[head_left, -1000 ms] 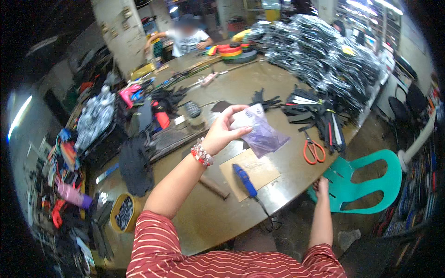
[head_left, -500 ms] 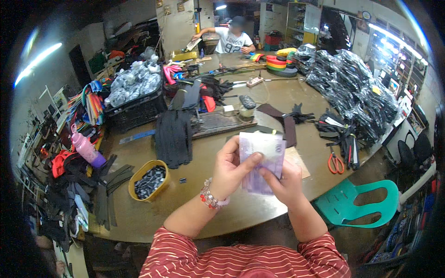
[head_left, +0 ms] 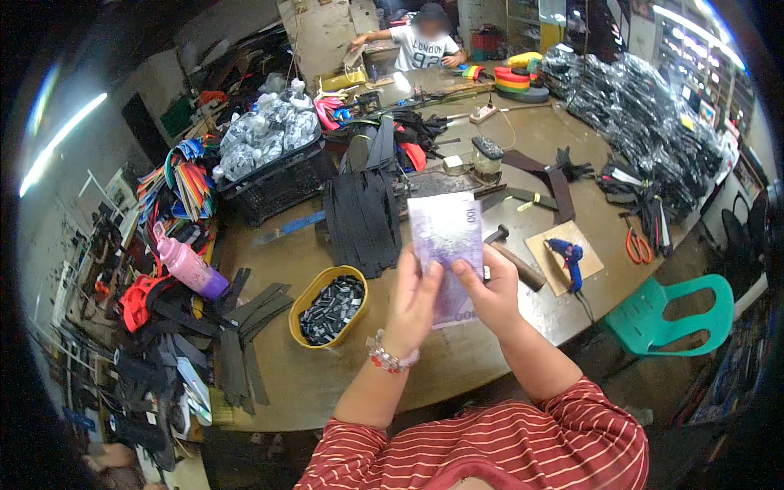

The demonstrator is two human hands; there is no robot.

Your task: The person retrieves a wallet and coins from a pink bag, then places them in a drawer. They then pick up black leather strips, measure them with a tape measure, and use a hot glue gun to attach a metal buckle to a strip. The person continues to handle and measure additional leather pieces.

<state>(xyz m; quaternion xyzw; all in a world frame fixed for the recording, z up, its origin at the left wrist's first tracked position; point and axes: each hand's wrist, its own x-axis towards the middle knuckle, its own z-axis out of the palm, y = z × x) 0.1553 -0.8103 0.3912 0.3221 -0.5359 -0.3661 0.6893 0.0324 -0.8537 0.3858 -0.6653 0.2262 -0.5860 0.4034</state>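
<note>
A stack of purple-and-white banknotes (head_left: 445, 224) is held upright above the table's near edge. My left hand (head_left: 412, 298) grips its left side, thumb across the front. On the right side, my right hand (head_left: 492, 298) pinches the same notes, its thumb close to the left one. The fingers behind the stack are mostly hidden. Below and left of the notes stands a yellow tub (head_left: 359, 314) filled with small black and grey pieces. Past my right hand lie a hammer (head_left: 516, 260) and a blue glue gun (head_left: 567, 260) on a pale board (head_left: 590, 245).
Black strips (head_left: 359, 216) lie beyond the tub, beside a black crate (head_left: 282, 192) of clear bags. A pink-purple bottle (head_left: 188, 265) stands left. Orange-handled scissors (head_left: 639, 243) and a green chair (head_left: 674, 314) are right. Across the table sits a person (head_left: 425, 49) near plastic-wrapped bundles (head_left: 645, 114).
The view has turned, shifting the table's things rightward in the picture. Both thumbs have moved up near each other on the notes, and the hammer and glue gun now show.
</note>
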